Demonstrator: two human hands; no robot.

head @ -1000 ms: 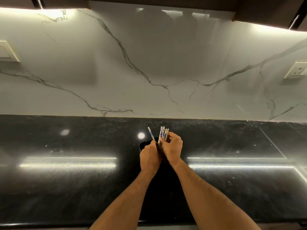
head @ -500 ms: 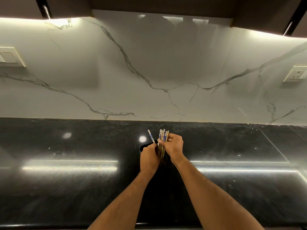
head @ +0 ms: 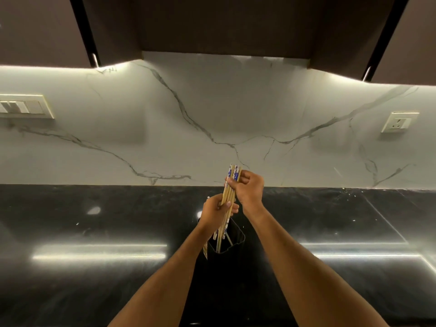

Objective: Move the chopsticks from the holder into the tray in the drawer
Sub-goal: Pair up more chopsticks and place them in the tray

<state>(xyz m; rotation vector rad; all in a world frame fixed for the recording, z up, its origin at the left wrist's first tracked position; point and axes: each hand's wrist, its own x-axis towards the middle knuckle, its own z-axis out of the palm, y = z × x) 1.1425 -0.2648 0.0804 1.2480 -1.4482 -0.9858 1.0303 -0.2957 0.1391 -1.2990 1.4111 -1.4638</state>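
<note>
A bundle of wooden chopsticks (head: 228,194) with blue-and-white patterned tops stands nearly upright above a black holder (head: 236,239) on the counter. My right hand (head: 249,191) grips the bundle near its patterned tops. My left hand (head: 215,212) holds the same bundle lower down, at mid-length. The chopsticks' lower tips hang at the holder's mouth, and one thin stick lies slanted inside it. The drawer and its tray are out of view.
The holder stands on a glossy black stone counter (head: 94,267) backed by a white marble wall (head: 188,128). A switch plate (head: 23,106) sits on the wall at left, a socket (head: 400,122) at right. Dark cabinets (head: 224,22) hang overhead.
Both hands have risen, lifting the chopstick bundle up out of the holder. The view has tilted upward, showing more of the cabinets.
</note>
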